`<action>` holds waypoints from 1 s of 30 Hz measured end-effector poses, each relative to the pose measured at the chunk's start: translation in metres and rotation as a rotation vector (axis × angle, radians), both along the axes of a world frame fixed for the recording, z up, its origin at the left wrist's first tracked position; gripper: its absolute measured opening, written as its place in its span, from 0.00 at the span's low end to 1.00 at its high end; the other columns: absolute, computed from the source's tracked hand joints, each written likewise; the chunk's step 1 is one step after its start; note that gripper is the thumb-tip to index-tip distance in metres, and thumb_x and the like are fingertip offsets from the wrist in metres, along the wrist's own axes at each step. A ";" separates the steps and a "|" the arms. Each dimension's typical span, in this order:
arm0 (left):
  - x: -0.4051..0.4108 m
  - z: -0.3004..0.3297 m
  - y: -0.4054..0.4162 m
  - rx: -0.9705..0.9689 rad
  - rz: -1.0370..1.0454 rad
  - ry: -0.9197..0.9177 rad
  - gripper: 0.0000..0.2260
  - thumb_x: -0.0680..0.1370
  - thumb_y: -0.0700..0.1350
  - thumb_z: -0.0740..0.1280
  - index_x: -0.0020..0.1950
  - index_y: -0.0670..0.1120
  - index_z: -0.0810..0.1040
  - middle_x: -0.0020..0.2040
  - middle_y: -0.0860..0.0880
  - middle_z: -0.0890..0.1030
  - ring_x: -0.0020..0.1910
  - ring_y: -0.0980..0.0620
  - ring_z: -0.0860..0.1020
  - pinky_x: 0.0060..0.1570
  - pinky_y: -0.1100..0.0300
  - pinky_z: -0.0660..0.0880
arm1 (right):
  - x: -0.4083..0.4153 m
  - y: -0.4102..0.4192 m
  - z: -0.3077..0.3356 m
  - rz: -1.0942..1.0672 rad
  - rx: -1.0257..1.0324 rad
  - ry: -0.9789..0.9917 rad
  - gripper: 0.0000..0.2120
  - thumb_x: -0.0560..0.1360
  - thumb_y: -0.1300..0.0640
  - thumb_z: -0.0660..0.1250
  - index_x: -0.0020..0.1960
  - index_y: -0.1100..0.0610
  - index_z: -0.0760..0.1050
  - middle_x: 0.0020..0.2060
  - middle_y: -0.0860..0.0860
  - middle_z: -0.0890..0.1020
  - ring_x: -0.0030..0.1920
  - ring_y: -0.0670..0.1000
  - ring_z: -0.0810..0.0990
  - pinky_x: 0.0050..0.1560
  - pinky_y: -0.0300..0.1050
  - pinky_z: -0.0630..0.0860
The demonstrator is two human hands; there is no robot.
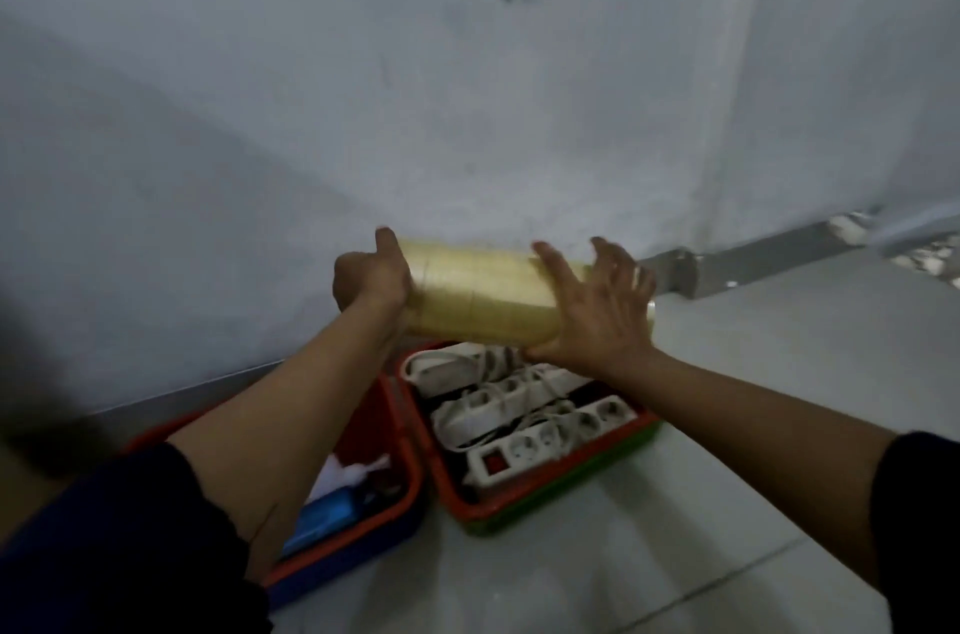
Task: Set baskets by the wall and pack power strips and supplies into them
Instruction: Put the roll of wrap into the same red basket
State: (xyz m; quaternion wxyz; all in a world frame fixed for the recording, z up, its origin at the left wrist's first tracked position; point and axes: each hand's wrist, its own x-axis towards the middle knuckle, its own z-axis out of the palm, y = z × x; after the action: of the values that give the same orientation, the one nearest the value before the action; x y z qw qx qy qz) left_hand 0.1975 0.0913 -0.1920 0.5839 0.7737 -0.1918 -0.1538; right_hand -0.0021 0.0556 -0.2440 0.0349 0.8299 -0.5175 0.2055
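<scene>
A yellowish stack of tape rolls lies on its side in the air, held between both hands above the baskets. My left hand grips its left end, thumb up. My right hand presses against its right end with fingers spread. Below it, a red-rimmed basket with green sides holds several white power strips, one with a red switch. To its left stands a red-rimmed basket with blue sides holding a blue object and something white, partly hidden by my left forearm.
Both baskets stand on a pale tiled floor against a grey-white wall. A grey skirting strip runs along the wall's foot to the right. Some white debris lies at the far right.
</scene>
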 end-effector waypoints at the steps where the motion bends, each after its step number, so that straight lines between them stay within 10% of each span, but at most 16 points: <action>1: 0.019 0.003 0.010 -0.011 0.047 -0.014 0.19 0.76 0.56 0.61 0.45 0.39 0.75 0.51 0.38 0.82 0.50 0.38 0.80 0.52 0.48 0.77 | 0.017 0.004 0.000 -0.019 0.069 -0.091 0.55 0.56 0.30 0.72 0.75 0.40 0.47 0.72 0.64 0.53 0.72 0.67 0.51 0.67 0.67 0.54; 11: 0.162 -0.035 0.131 0.025 0.396 0.010 0.22 0.79 0.55 0.58 0.57 0.35 0.75 0.61 0.38 0.78 0.58 0.39 0.76 0.57 0.53 0.71 | 0.164 0.038 -0.038 0.317 0.639 -0.687 0.43 0.58 0.57 0.82 0.68 0.50 0.65 0.60 0.52 0.74 0.57 0.53 0.74 0.48 0.37 0.68; 19: 0.225 -0.109 0.158 0.220 0.152 0.150 0.27 0.77 0.55 0.63 0.64 0.33 0.71 0.61 0.35 0.76 0.56 0.38 0.76 0.54 0.53 0.72 | 0.208 0.051 -0.081 0.369 0.604 -0.539 0.38 0.63 0.59 0.79 0.69 0.50 0.66 0.58 0.53 0.77 0.53 0.49 0.73 0.48 0.32 0.65; 30: 0.255 -0.167 0.163 0.403 -0.007 0.351 0.33 0.74 0.53 0.69 0.72 0.39 0.62 0.65 0.36 0.73 0.61 0.37 0.74 0.62 0.42 0.73 | 0.237 0.045 -0.127 0.395 0.590 -0.267 0.35 0.68 0.55 0.74 0.71 0.48 0.62 0.58 0.60 0.76 0.58 0.59 0.75 0.57 0.49 0.73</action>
State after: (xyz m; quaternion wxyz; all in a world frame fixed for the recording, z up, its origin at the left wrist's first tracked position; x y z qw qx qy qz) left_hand 0.4520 0.2548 -0.3592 0.4417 0.8352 -0.0558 -0.3228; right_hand 0.2349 0.1009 -0.3713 -0.3137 0.8540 -0.3843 0.1567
